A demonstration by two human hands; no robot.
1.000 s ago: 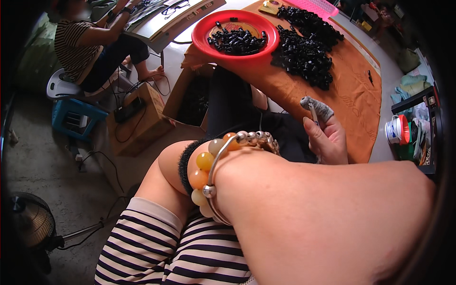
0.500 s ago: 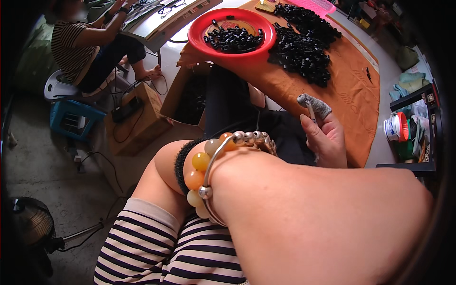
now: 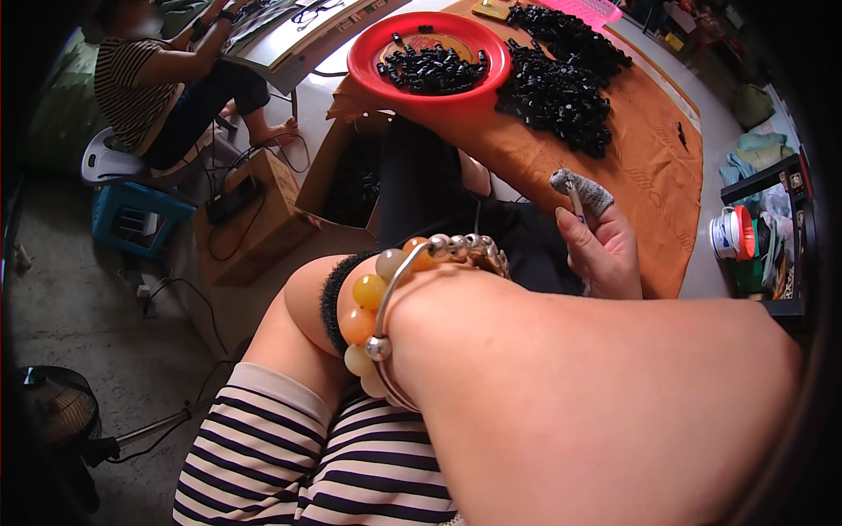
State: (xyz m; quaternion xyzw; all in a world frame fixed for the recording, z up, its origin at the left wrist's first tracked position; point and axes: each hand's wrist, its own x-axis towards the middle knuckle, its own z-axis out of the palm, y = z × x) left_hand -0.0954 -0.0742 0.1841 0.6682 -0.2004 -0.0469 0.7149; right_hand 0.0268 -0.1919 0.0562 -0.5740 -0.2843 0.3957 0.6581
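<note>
My right hand (image 3: pixel 601 250) is at the table's near edge, thumb and index finger closed on a thin pale stick (image 3: pixel 575 200) whose kind I cannot make out. A grey knitted finger cover (image 3: pixel 586 191) sits over a fingertip. My left forearm (image 3: pixel 605 386) rises bent across the foreground and hides the lower part of my right hand. Its hand lies outside the picture. A beaded bracelet (image 3: pixel 358 326), metal bangles and a black fuzzy band (image 3: pixel 331 294) circle that arm. Beyond my right hand lie heaped small shiny black pieces (image 3: pixel 557 101) on an orange cloth (image 3: pixel 649 188).
A red round tray (image 3: pixel 364 74) holds more black pieces. Below it stands an open carton (image 3: pixel 324 180). Another person (image 3: pixel 149 79) sits at a table at the upper left. A blue stool (image 3: pixel 132 219), loose cables and a fan (image 3: pixel 57 408) are at the left; a shelf (image 3: pixel 794 307) is at the right.
My left forearm has shifted slightly upward in the picture. My right hand barely moves and keeps its grip on the pale stick.
</note>
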